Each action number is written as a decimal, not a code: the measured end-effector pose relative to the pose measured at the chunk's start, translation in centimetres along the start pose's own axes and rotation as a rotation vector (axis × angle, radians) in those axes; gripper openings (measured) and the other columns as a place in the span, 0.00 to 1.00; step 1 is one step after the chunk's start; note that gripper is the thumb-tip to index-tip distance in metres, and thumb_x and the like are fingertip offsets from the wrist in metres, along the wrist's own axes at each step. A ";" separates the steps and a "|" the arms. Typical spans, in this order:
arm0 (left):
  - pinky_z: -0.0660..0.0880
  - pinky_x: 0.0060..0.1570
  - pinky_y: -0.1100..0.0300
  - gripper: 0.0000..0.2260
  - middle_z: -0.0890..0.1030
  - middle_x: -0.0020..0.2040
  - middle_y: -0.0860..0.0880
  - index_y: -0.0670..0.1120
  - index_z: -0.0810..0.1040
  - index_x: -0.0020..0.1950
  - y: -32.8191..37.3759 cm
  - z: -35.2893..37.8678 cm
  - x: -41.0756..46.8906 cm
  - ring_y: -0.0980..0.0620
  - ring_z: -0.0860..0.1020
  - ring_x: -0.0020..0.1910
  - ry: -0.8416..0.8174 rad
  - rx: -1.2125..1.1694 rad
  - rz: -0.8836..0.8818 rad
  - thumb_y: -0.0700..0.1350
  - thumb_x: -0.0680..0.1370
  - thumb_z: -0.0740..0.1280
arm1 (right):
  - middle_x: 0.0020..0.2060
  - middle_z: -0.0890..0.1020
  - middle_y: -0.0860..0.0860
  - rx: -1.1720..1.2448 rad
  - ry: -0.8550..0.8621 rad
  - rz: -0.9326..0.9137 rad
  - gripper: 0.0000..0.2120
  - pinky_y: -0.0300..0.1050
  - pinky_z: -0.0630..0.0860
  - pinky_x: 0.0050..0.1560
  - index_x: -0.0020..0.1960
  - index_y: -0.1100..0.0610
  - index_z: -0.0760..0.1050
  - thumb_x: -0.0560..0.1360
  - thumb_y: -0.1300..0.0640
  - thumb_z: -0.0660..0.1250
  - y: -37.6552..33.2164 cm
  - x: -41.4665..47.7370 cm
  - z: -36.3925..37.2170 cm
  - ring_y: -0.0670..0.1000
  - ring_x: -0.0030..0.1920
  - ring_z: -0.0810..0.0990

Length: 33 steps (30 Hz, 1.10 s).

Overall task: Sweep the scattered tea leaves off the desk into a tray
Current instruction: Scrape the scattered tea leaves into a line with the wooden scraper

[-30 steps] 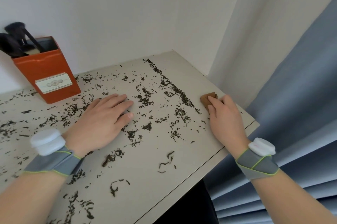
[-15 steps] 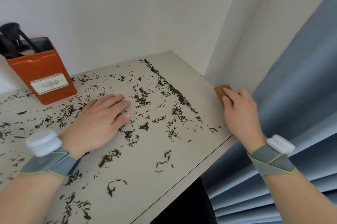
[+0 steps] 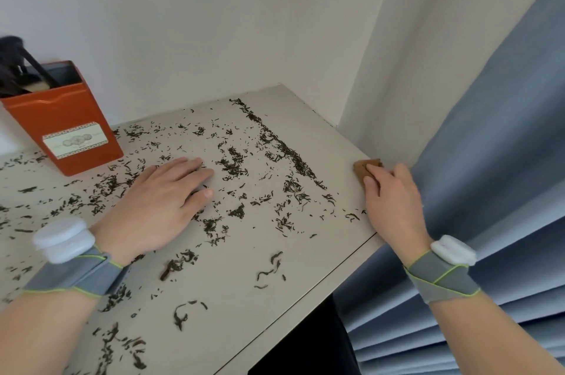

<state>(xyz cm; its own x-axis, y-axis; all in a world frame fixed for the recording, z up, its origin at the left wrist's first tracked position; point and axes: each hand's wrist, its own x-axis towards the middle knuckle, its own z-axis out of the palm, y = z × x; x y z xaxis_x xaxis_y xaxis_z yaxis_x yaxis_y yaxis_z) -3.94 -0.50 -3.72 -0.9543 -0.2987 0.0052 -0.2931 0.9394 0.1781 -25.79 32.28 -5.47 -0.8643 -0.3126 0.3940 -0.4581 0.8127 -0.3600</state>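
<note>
Dark tea leaves lie scattered over the pale desk, with a thick diagonal line of them running from the back toward the right edge. My left hand rests flat on the desk among the leaves, fingers straight. At the desk's right edge, my right hand grips a small brown block, fingers curled over it. No tray is in view.
An orange tin with dark brush handles in it stands at the back left against the white wall. A blue-grey curtain hangs just right of the desk. The desk's front edge runs diagonally below my hands.
My right hand has carried the brown block from among the leaves out to the desk's right edge, then slightly down along it. The left hand has stayed in place.
</note>
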 end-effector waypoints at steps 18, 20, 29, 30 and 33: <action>0.48 0.81 0.46 0.29 0.56 0.83 0.57 0.60 0.59 0.82 0.0 0.2 0.2 0.53 0.51 0.83 0.015 -0.002 0.013 0.67 0.82 0.44 | 0.49 0.71 0.50 0.098 0.087 0.018 0.17 0.40 0.64 0.53 0.70 0.54 0.77 0.83 0.53 0.62 0.7 0.2 -2.6 0.48 0.47 0.68; 0.48 0.81 0.46 0.29 0.56 0.83 0.58 0.60 0.59 0.82 -0.2 0.2 0.2 0.54 0.51 0.83 0.012 0.000 0.007 0.67 0.82 0.43 | 0.49 0.72 0.52 0.076 0.099 0.050 0.17 0.42 0.67 0.53 0.69 0.56 0.78 0.82 0.54 0.63 2.1 -0.5 -3.1 0.50 0.46 0.70; 0.48 0.81 0.47 0.30 0.56 0.83 0.58 0.60 0.58 0.82 -0.3 0.0 0.1 0.53 0.51 0.83 0.005 0.011 0.010 0.66 0.82 0.43 | 0.47 0.76 0.53 0.020 0.042 0.017 0.14 0.51 0.76 0.51 0.65 0.55 0.80 0.82 0.54 0.63 0.6 -3.0 -1.4 0.59 0.46 0.78; 0.48 0.81 0.47 0.30 0.55 0.83 0.58 0.60 0.58 0.82 -0.3 0.0 0.1 0.53 0.51 0.83 0.004 0.008 0.010 0.67 0.82 0.43 | 0.48 0.77 0.52 0.024 0.029 -0.001 0.14 0.50 0.75 0.52 0.64 0.55 0.80 0.82 0.55 0.63 0.0 -3.0 -1.2 0.58 0.48 0.78; 0.47 0.81 0.47 0.30 0.55 0.83 0.58 0.60 0.58 0.82 -0.2 0.0 0.1 0.53 0.51 0.83 0.005 0.013 0.010 0.67 0.82 0.43 | 0.47 0.76 0.51 0.030 -0.018 -0.049 0.14 0.46 0.72 0.53 0.64 0.55 0.79 0.82 0.53 0.62 -1.9 -3.0 -0.4 0.55 0.49 0.76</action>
<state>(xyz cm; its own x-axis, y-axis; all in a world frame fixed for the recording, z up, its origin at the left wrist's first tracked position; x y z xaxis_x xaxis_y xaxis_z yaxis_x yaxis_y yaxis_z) -3.94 -0.72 -3.72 -0.9570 -0.2899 0.0115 -0.2841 0.9444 0.1655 -22.25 31.86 -5.59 -0.8442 -0.3603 0.3969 -0.5056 0.7812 -0.3662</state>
